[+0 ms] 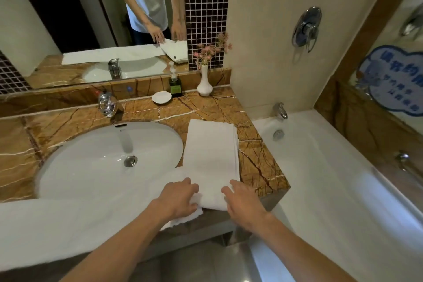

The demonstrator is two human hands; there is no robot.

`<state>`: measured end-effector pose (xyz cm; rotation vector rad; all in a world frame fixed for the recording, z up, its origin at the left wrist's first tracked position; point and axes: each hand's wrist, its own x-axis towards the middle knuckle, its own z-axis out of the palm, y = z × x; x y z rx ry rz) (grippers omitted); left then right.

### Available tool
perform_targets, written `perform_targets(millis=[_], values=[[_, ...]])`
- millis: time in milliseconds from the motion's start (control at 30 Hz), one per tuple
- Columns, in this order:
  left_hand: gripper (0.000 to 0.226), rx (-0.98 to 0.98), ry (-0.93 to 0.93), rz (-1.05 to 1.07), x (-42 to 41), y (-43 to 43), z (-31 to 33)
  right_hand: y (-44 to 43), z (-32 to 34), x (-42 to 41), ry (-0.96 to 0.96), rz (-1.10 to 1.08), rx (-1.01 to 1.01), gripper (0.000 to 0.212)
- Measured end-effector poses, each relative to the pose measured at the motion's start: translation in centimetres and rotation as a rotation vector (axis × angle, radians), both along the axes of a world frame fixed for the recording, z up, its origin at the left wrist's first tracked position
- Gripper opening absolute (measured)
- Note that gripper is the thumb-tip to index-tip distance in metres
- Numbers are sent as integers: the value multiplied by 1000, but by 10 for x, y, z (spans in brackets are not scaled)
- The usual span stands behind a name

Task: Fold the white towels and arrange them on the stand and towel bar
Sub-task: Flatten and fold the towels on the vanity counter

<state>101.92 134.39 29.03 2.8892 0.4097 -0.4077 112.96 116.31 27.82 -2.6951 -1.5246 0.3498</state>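
Note:
A long white towel (pixel 210 151) lies on the brown marble counter (pixel 256 162) to the right of the sink, folded at its near end, where it turns left and runs along the front edge over the basin rim. My left hand (pixel 178 199) lies on the fold at the near corner, fingers curled into the cloth. My right hand (pixel 242 201) rests flat on the towel's near right edge with fingers straight. No stand or towel bar is in sight.
The white oval sink (pixel 103 158) fills the counter's left, with a chrome tap (pixel 107 103) behind it. A soap dish (pixel 161 97), a green pump bottle (pixel 175 86) and a white flower vase (pixel 204 83) stand at the back. The bathtub (pixel 332 178) lies right.

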Motion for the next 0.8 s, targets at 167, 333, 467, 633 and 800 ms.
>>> perform_targets(millis=[167,333,467,633,800], values=[[40,-61,-77,54,29,23,11,25,14,27,49,-44,10,54],[33,23,-185,61,72,53,16,58,21,74,37,-30,52,55],[40,23,-191,116,116,75,9,90,13,126,67,-1,21,59],[48,13,-127,193,161,97,-3,124,1,185,99,28,-41,60],[47,24,-72,237,184,114,-18,144,-5,217,183,25,-67,59]])
